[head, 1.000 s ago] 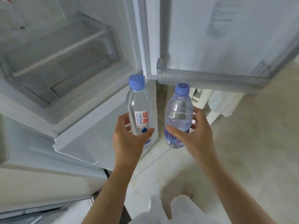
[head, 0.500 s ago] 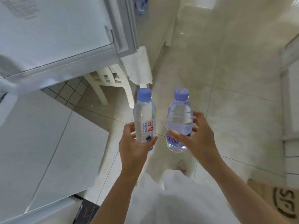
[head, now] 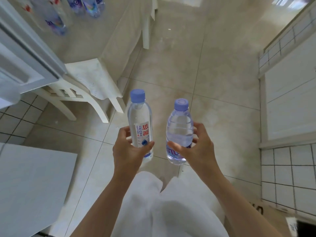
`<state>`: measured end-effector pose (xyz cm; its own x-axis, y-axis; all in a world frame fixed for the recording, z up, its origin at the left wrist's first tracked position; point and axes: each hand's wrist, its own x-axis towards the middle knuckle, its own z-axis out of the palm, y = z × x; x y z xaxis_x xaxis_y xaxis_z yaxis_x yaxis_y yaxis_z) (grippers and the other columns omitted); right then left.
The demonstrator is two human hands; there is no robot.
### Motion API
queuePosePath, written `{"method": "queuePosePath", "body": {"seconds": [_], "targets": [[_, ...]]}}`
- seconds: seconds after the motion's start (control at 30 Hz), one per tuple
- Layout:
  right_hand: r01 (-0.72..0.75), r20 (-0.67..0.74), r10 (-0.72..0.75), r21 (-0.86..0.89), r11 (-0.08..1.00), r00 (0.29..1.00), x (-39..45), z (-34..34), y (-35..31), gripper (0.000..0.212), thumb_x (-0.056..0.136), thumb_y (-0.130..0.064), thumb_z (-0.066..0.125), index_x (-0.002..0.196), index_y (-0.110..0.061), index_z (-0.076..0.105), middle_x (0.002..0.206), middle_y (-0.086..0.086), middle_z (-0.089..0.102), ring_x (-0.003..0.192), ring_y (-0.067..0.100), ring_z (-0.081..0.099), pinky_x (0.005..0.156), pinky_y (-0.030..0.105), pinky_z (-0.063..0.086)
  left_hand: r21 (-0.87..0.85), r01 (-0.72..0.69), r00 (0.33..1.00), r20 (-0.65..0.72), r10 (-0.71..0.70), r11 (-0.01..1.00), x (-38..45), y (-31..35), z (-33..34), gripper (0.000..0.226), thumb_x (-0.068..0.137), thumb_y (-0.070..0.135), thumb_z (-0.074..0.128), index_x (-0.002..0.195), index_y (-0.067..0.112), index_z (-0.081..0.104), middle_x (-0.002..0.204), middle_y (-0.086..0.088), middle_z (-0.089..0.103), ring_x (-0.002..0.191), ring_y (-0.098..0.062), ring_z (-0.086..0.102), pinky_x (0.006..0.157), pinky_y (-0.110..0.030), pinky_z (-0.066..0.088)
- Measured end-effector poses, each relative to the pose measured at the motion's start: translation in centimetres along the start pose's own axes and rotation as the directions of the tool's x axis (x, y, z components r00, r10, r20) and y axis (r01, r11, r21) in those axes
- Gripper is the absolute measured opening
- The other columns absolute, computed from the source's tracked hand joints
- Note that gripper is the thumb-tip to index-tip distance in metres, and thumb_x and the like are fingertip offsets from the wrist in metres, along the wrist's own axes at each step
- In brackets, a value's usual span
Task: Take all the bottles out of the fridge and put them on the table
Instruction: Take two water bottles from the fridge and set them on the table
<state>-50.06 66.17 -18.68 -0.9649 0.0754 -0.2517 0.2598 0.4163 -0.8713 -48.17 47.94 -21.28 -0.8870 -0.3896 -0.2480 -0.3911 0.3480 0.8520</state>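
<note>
Carrying two bottles upright over the floor, I have the slim labelled bottle (head: 140,124) gripped low in my left hand (head: 130,152) and the rounder bottle (head: 179,134) pinched in my right hand (head: 196,149), caps up and apart so they don't knock. Ahead, earlier bottles (head: 56,23) already stand on the table (head: 102,40), beside the white chair (head: 89,82).

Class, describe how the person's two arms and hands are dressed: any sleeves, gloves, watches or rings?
Both forearms are bare, with no sleeves in view. The left hand and right hand wear no gloves, and no rings, watch or bracelet show.
</note>
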Motion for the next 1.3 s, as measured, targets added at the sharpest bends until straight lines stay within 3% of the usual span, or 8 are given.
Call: {"method": "queuePosePath", "body": {"seconds": [0.1,0.33,0.43,0.53,0.77,1.13,1.3], "targets": [[-0.008,0.006,0.008,0.007,1.000,1.000,3.6,-0.6,-0.3,0.076,0.058,-0.035,0.089,0.122,-0.024,0.049,0.110,-0.010,0.064,0.098,0.014,0.066,0.081,0.030,0.058,0.009,0.002,1.000,-0.010,-0.002,1.000,2.7,1.0,1.4,0.065,0.066,0.026,0.085,0.119,0.014,0.051,0.110,0.006,0.061,0.091,-0.013,0.061,0.076,-0.020,0.050],[0.012,0.002,-0.012,0.027,1.000,1.000,15.2,-0.7,-3.3,0.076,0.058,-0.031,0.089,0.122,-0.023,0.050,0.109,-0.011,0.064,0.090,0.006,0.067,0.077,0.024,0.057,0.016,-0.028,0.999,-0.024,0.028,0.999,13.7,4.7,3.1,0.064,0.064,0.025,0.088,0.116,0.014,0.051,0.107,0.005,0.063,0.087,-0.007,0.063,0.070,-0.013,0.051],[0.026,0.015,-0.026,0.031,0.999,1.000,20.7,-0.3,-5.3,0.076,0.058,-0.031,0.089,0.122,-0.023,0.050,0.103,-0.017,0.064,0.090,0.005,0.067,0.079,0.029,0.058,0.000,-0.032,0.999,-0.041,0.032,0.999,18.8,7.0,3.4,0.064,0.063,0.021,0.088,0.115,0.012,0.050,0.105,0.004,0.063,0.082,0.000,0.061,0.065,-0.006,0.049],[0.038,0.032,-0.039,0.026,0.999,0.999,26.0,0.3,-7.5,0.074,0.058,-0.028,0.090,0.121,-0.023,0.051,0.099,-0.018,0.066,0.088,0.003,0.068,0.079,0.030,0.058,-0.004,0.001,0.999,-0.054,-0.002,1.000,23.6,8.8,3.8,0.066,0.064,0.022,0.087,0.117,0.012,0.049,0.106,0.005,0.062,0.084,-0.004,0.062,0.069,-0.011,0.049],[0.095,0.054,-0.096,0.021,0.995,0.994,37.5,1.7,-12.4,0.076,0.057,-0.032,0.089,0.121,-0.026,0.050,0.104,-0.015,0.066,0.090,0.006,0.067,0.079,0.032,0.058,-0.058,0.070,0.992,-0.106,-0.076,0.996,33.7,12.6,5.1,0.063,0.062,0.018,0.089,0.109,0.018,0.048,0.089,0.022,0.059,0.076,0.019,0.058,0.066,-0.013,0.046],[0.183,0.275,-0.167,-0.035,0.983,0.947,54.0,5.0,-17.7,0.080,0.054,-0.038,0.090,0.122,-0.029,0.049,0.104,-0.017,0.064,0.091,0.008,0.067,0.081,0.039,0.058,-0.112,0.168,0.926,-0.324,-0.196,0.979,46.0,16.5,7.0,0.065,0.059,0.021,0.090,0.109,0.018,0.048,0.094,0.013,0.060,0.086,-0.006,0.062,0.071,-0.021,0.049],[0.258,0.480,-0.194,-0.070,0.964,0.855,61.4,6.9,-21.2,0.072,0.054,-0.035,0.090,0.114,-0.034,0.049,0.097,-0.016,0.067,0.087,0.005,0.066,0.077,0.036,0.057,-0.154,0.238,0.828,-0.484,-0.284,0.959,50.8,18.6,7.7,0.064,0.058,0.024,0.091,0.108,0.015,0.052,0.094,0.005,0.066,0.085,-0.017,0.065,0.073,-0.031,0.054]]}}
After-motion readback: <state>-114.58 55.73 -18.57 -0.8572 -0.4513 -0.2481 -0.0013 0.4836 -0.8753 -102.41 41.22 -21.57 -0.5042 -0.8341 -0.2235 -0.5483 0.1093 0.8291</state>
